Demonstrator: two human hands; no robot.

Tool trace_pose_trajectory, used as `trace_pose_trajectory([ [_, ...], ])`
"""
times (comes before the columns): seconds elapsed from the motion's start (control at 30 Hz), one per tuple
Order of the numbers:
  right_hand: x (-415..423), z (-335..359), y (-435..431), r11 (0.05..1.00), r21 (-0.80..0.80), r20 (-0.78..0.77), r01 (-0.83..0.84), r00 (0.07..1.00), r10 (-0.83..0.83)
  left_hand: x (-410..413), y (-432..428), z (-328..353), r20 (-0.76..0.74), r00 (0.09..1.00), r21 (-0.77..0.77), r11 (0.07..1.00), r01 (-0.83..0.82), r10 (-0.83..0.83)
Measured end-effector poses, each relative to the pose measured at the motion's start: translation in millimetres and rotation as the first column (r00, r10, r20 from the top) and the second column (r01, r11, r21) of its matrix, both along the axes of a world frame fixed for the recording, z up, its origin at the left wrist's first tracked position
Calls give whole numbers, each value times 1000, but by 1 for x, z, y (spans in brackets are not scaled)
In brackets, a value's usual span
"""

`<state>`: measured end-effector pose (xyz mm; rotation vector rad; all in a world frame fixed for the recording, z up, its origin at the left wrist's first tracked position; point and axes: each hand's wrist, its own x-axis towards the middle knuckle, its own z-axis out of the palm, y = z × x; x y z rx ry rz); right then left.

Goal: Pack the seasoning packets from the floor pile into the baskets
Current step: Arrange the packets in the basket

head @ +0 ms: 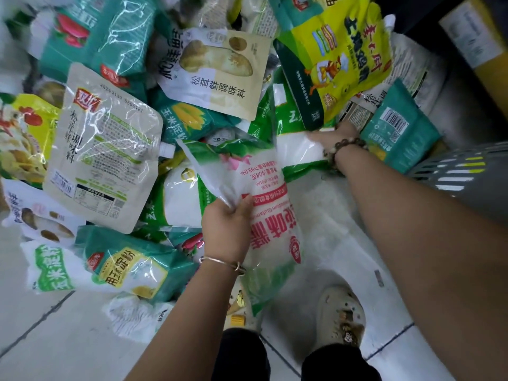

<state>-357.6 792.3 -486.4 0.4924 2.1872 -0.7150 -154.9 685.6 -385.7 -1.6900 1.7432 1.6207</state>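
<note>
1. Left hand [228,226]: clenched on the crumpled side of a clear plastic packet of white crystals with red lettering [272,215]. The packet is lifted off the pile and sits at 3 o'clock of the hand.
2. Right hand [338,136]: stretched out at 1 o'clock of the left hand, resting on a soft white-and-green packet [297,152]. Its fingers reach across the packet; whether they have closed on it cannot be told.
3. Neighbours of the right hand: a glossy yellow pouch with a cartoon chicken [338,59] at 12 o'clock, its lower edge over the hand. A teal packet with a barcode [395,127] lies at 3 o'clock, just beside the wrist.
4. Floor pile [110,149]: the remaining packets spread from 8 to 1 o'clock of the left hand.
5. Grey slotted wall [453,171]: at 4 o'clock of the right hand, probably a basket; only partly in view.
6. Step in hand: gathering. One packet is secured and a second is being reached.
7. Next move calls for gripping the white-and-green packet, sliding it from under the yellow pouch, then carrying both rightward to the basket.
</note>
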Motion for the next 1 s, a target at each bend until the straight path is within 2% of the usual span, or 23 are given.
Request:
trace_pose_trajectory([
  [0.07, 18, 1, -2, 1000, 0, 45, 19, 999, -19, 3, -4, 2, 7, 1000, -37, 999, 4, -4],
  [0.23, 50, 18, -6, 969, -118, -81, 218, 970, -229, 13, -14, 18, 10, 999, -91, 994, 52, -51],
  [0.5, 97, 106, 3, 940, 22, -197, 342, 923, -331, 44, -31, 87, -12, 999, -177, 984, 28, -30],
  [0.6, 120, 155, 12, 947, 6, -240, 321, 920, -310, 51, -38, 124, -41, 998, -235, 971, 39, -50],
  [0.73, 140, 223, 11, 982, -53, -334, 181, 924, -188, 56, -47, 175, -109, 992, -280, 960, 23, -56],
  [1.0, 128, 354, 43, 990, -140, -461, -13, 886, -53, 59, -40, 277, -255, 966, -182, 983, -1, -47],
])
